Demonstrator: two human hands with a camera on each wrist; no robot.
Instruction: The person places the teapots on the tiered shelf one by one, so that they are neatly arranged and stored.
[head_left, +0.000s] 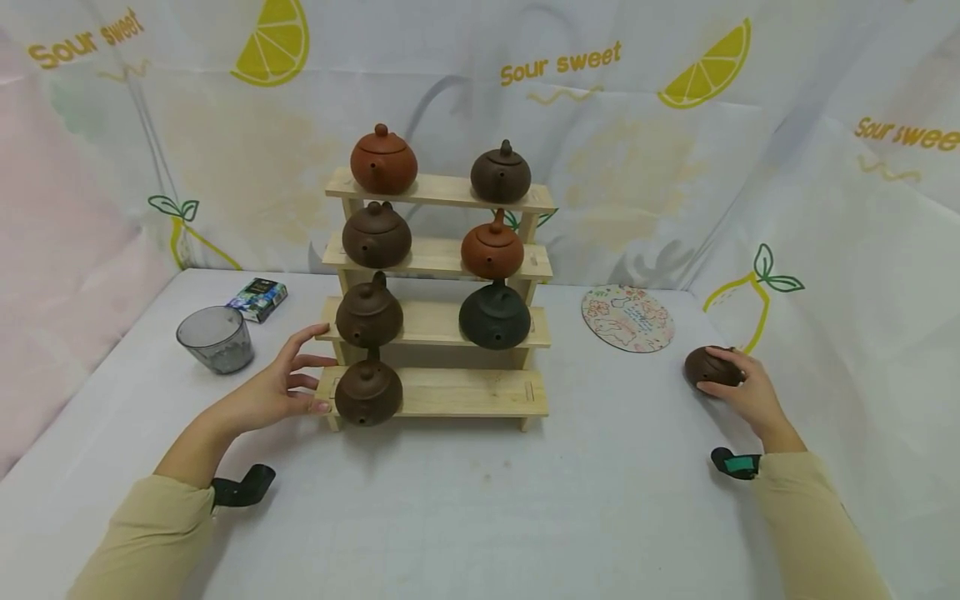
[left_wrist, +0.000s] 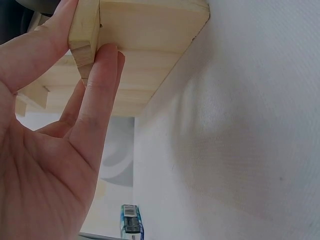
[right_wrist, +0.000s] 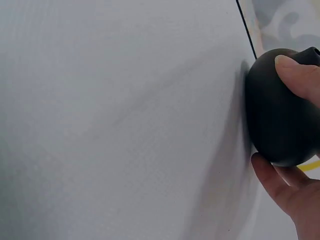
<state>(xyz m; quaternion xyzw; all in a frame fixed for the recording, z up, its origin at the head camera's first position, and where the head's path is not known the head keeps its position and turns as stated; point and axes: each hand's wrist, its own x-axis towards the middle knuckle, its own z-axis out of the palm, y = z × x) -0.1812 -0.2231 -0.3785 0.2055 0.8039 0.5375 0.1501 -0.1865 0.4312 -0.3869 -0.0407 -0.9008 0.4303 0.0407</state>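
At the right of the head view, my right hand (head_left: 752,398) grips a small dark brown clay teapot (head_left: 701,371), thumb on one side and fingers on the other. The right wrist view shows the same teapot (right_wrist: 280,110) close over the white surface, its spout partly behind the thumb. My left hand (head_left: 288,387) holds the left end of a four-tier wooden stand (head_left: 465,392) by its lower boards. Thumb and fingers lie on either side of a board end (left_wrist: 85,40) in the left wrist view. Beside this hand, a brown teapot (head_left: 367,392) sits on the lowest tier.
More brown, red and dark green teapots (head_left: 495,317) stand in two columns on the upper tiers. A grey translucent cup (head_left: 217,340) and a small patterned box (head_left: 258,300) stand left of the stand. A round patterned mat (head_left: 628,319) lies to its right. Printed cloth hangs behind.
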